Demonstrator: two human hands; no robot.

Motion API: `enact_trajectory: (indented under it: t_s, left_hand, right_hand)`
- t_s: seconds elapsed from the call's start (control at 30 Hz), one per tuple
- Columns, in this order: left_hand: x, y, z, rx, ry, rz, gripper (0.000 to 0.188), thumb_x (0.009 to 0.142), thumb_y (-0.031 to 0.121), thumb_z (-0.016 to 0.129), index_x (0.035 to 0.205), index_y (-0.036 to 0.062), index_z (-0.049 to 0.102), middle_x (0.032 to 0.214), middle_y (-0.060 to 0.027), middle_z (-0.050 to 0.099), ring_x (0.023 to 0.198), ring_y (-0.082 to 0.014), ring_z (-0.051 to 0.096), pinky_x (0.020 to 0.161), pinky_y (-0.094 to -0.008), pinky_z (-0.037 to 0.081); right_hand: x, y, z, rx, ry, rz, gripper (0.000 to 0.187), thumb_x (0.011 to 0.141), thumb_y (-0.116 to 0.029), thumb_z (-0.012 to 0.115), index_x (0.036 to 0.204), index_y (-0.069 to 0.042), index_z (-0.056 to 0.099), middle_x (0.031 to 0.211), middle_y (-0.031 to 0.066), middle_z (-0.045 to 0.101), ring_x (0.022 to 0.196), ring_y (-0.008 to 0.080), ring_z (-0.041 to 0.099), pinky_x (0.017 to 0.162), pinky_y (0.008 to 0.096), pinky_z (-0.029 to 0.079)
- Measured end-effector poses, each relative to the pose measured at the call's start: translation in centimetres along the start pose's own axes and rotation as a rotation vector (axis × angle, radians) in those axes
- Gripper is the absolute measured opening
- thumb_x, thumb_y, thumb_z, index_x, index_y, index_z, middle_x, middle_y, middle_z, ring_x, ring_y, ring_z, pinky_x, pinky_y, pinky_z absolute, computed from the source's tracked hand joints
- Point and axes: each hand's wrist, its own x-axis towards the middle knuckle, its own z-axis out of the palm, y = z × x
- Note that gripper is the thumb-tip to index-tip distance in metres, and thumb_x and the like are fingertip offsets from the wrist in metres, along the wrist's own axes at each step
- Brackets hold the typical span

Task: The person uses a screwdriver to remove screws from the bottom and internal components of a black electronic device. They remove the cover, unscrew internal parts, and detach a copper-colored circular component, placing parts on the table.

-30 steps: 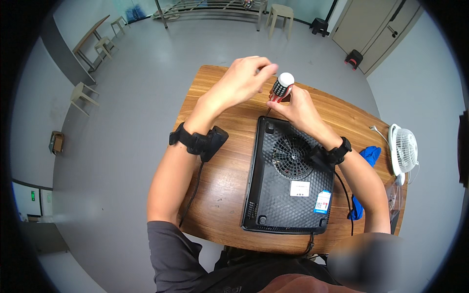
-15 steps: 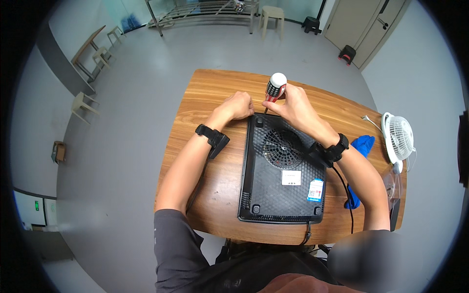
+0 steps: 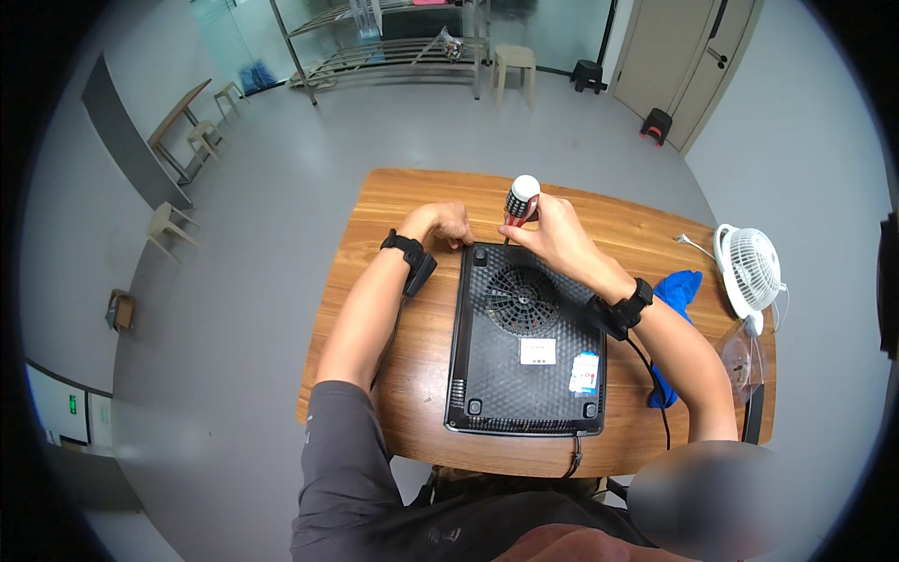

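Screwdriver (image 3: 522, 200) sits clamped in my right hand (image 3: 562, 236), pointing down at the far edge of the cooler (image 3: 506, 377) on the table (image 3: 420, 370). My left hand (image 3: 447, 223) is at the cooler's far left corner; from here I cannot tell whether it grips.

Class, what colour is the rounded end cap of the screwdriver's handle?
The end cap is white; the head view shows it best.

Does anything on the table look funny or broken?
Yes, a bit: the black device with a fan seems to be lying upside down, because its little feet face up. The blue cloth to its right looks crumpled instead of neatly folded. I can't see anything spilled or broken.
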Motion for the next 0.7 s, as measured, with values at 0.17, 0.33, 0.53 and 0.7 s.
enact_trajectory:
  t_s: [0.17,0.33,0.53,0.7]
  left_hand:
    - [0.2,0.0,-0.8,-0.045,-0.122,-0.061,0.015,0.086,0.018,0.072,0.077,0.0054,0.071,0.072,-0.0013,0.069,0.063,-0.0112,0.061,0.058,-0.0271,0.048]
    - [-0.1,-0.8,-0.6,-0.09,-0.137,0.004,0.015,0.087,0.018,0.071,0.078,0.0059,0.07,0.069,0.0012,0.066,0.062,-0.0079,0.057,0.057,-0.0247,0.045]
    - [0.4,-2.5,-0.2,-0.165,-0.117,0.041,0.015,0.089,0.019,0.07,0.084,0.0047,0.072,0.073,0.0011,0.066,0.064,-0.0069,0.058,0.058,-0.0233,0.049]
    - [0.2,-2.6,-0.4,-0.214,-0.13,0.01,0.016,0.09,0.021,0.072,0.087,0.0049,0.073,0.074,0.0004,0.067,0.063,-0.0067,0.06,0.057,-0.0213,0.049]
  right_hand:
    - [-0.7,-0.5,-0.1,0.008,-0.01,0.018,0.027,0.086,-0.018,0.081,0.095,0.003,0.066,0.088,0.0159,0.072,0.084,0.0252,0.072,0.077,0.0376,0.056]
    - [-1.0,-0.4,-0.6,0.023,-0.014,0.003,0.028,0.086,-0.018,0.08,0.096,0.003,0.065,0.089,0.0166,0.072,0.086,0.0257,0.071,0.078,0.038,0.056]
    - [-1.2,-0.5,-0.7,0.028,-0.017,0.001,0.029,0.086,-0.018,0.08,0.095,0.004,0.064,0.088,0.0186,0.072,0.084,0.029,0.071,0.076,0.0394,0.056]
    - [-1.1,-0.5,-0.7,0.031,-0.003,-0.031,0.031,0.085,-0.017,0.08,0.095,0.006,0.062,0.086,0.0228,0.071,0.082,0.0347,0.072,0.073,0.0419,0.056]
